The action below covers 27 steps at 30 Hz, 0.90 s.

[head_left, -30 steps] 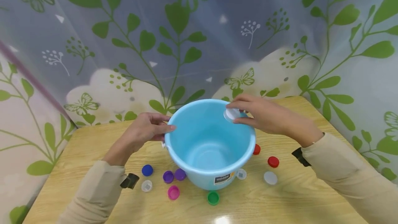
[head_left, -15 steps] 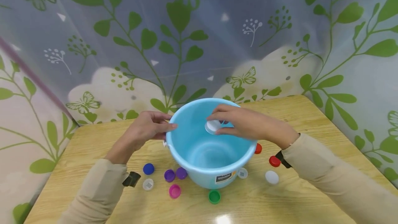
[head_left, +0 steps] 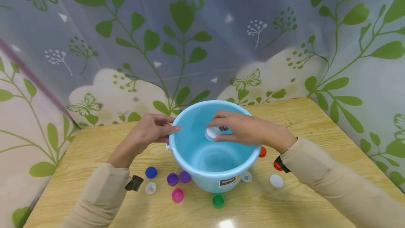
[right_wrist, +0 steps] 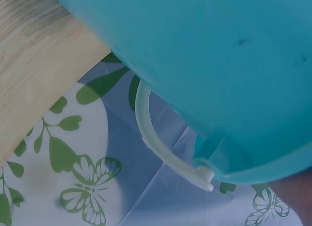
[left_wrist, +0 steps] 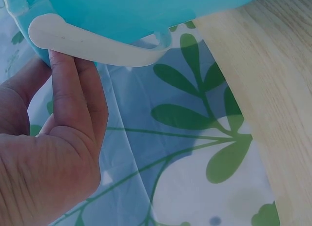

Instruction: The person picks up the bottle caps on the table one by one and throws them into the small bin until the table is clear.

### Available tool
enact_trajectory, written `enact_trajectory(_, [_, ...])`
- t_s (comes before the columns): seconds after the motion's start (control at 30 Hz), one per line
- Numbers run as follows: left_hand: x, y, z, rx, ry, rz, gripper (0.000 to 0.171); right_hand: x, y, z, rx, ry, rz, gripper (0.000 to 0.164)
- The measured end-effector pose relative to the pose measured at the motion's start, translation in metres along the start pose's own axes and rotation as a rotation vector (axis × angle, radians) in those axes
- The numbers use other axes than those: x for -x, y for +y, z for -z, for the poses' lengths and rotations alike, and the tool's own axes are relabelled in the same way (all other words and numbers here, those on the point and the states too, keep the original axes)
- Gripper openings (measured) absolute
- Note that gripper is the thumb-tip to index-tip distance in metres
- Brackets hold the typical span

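A light blue bucket [head_left: 202, 182] stands on the wooden table, its opening tilted toward me. My left hand [head_left: 148, 133] grips its left rim, thumb over the inner side and fingers outside. In the left wrist view those fingers [left_wrist: 73, 99] lie beneath the end of the white handle [left_wrist: 97, 46]. Inside the bucket's mouth, my right hand [head_left: 240, 128] pinches a white round cap [head_left: 213, 133] between thumb and fingers, above the bottom. The right wrist view shows mostly the bucket's side [right_wrist: 195, 50] and its handle [right_wrist: 161, 148]; the right fingers are hidden there.
Caps lie about the bucket: blue [head_left: 150, 172], clear white [head_left: 150, 188], purple [head_left: 172, 179], pink [head_left: 178, 195], green [head_left: 218, 201], white [head_left: 276, 181] and red [head_left: 262, 151]. A leaf-patterned cloth [head_left: 133, 45] hangs behind the table [head_left: 101, 147].
My right hand has carried the white cap from the bucket's right rim leftward and slightly down, into the mouth. The left hand keeps its grip on the rim.
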State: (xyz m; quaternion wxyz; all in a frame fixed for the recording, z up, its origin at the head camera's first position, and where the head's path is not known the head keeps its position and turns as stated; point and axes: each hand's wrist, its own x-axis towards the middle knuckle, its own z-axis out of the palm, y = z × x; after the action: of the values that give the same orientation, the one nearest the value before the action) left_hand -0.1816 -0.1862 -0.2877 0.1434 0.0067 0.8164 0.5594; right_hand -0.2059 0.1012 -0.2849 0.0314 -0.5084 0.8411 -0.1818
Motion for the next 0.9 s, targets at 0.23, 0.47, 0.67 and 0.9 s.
enact_trajectory(0.23, [-0.001, 0.0, 0.0, 0.008, -0.001, -0.003, 0.045, -0.001, 0.001, -0.004, -0.004, -0.005, -0.014, 0.038])
enact_trajectory(0.47, [0.0, -0.001, 0.0, 0.017, -0.004, -0.006, 0.044, -0.001, 0.002, -0.008, -0.015, -0.013, -0.032, 0.038])
enact_trajectory(0.67, [0.0, -0.002, -0.001, 0.022, -0.015, -0.021, 0.044, 0.001, -0.002, -0.011, 0.006, -0.017, -0.046, 0.038])
enact_trajectory(0.9, [-0.002, -0.004, -0.002, 0.041, -0.007, -0.026, 0.041, 0.001, -0.003, -0.013, 0.014, -0.003, -0.067, 0.039])
